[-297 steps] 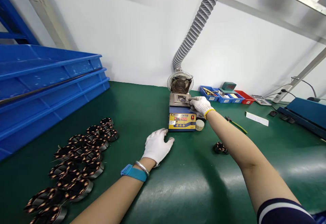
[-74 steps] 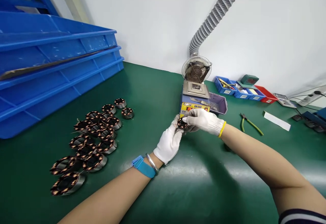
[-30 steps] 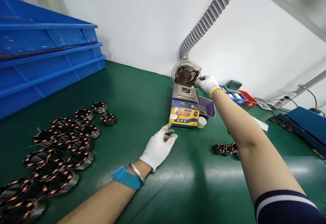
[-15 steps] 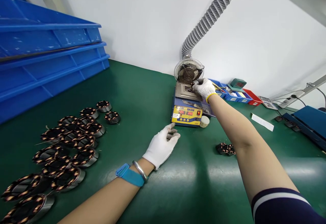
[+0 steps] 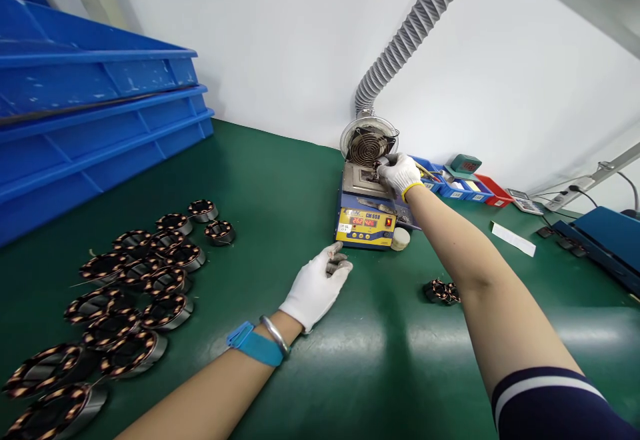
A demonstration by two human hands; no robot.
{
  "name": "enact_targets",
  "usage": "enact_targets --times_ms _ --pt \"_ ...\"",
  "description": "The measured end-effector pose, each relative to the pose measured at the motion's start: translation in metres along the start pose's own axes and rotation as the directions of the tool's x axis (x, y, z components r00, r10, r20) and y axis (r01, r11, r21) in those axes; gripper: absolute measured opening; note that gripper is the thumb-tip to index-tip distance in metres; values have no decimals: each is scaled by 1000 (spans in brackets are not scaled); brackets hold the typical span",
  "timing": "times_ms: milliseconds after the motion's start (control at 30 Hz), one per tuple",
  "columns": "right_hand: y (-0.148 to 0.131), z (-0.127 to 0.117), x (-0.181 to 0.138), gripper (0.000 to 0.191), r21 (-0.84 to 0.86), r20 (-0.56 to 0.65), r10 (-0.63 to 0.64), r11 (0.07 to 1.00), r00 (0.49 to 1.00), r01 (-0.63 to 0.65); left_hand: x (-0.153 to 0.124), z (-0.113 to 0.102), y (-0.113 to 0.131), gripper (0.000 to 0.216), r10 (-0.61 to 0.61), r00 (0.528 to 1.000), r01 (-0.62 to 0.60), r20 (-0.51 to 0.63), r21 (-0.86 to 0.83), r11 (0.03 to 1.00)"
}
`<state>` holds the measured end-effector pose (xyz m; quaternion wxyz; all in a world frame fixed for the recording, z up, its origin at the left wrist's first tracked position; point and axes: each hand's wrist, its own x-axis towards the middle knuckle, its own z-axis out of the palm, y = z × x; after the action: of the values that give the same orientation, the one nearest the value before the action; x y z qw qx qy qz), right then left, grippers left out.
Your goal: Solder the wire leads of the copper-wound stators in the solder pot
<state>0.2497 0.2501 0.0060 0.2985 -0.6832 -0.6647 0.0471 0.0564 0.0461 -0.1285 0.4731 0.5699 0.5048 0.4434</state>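
Observation:
In a white glove, my right hand (image 5: 401, 173) grips a motor stator (image 5: 381, 162), mostly hidden by the fingers. It is held low over the solder pot (image 5: 367, 220), at the right side of the metal-framed bath on top; whether it touches the solder I cannot tell. My left hand (image 5: 317, 287), also gloved, rests on the green table just in front of the pot, fingers loosely bent and apart, with nothing in it. Several copper-wound stators (image 5: 167, 280) lie in rows to the left. A few more stators (image 5: 441, 291) sit below my right forearm.
Behind the pot stands a fan (image 5: 369, 147) with a grey extraction hose (image 5: 405, 43). A small white round container (image 5: 401, 239) touches the pot's right side. Blue bins (image 5: 457, 191) and a red bin (image 5: 493, 189) line the wall. Stacked blue crates (image 5: 100, 107) fill the far left.
My right hand stays over the pot with the stator, almost unmoved. My left hand keeps its place. The digits on the pot's display differ.

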Motion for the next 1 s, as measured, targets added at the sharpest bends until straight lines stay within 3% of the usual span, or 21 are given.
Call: enact_targets --times_ms 233,333,433,500,567,667,767,900,1000 --pt "-4 -12 -6 42 113 -23 38 993 999 -35 0 -2 1 55 23 998 -23 -52 3 1000" --pt "-9 -28 -19 41 277 19 60 959 998 -63 5 -9 2 53 129 974 -83 -188 234 969" --pt "0 -47 -44 43 488 172 61 862 983 -139 11 -20 5 52 297 907 -91 -299 550 830" --pt "17 -62 -66 45 527 277 7 835 961 -158 12 -28 9 55 371 867 -49 -333 685 727" --pt "42 -79 -90 45 412 366 -44 904 929 -119 11 -39 13 61 412 835 12 -364 761 648" --pt "83 -104 -123 41 -6 500 -15 1000 866 21 11 -57 12 69 440 790 105 -427 802 589" --pt "119 -117 -148 39 -372 574 106 917 812 143 14 -76 4 77 419 766 188 -488 793 580" --pt "153 -122 -164 38 -445 609 192 886 770 131 17 -92 -6 80 347 815 223 -465 803 552" --pt "161 -130 -166 38 -440 624 213 891 752 113 16 -91 -2 69 333 848 245 -412 862 444"
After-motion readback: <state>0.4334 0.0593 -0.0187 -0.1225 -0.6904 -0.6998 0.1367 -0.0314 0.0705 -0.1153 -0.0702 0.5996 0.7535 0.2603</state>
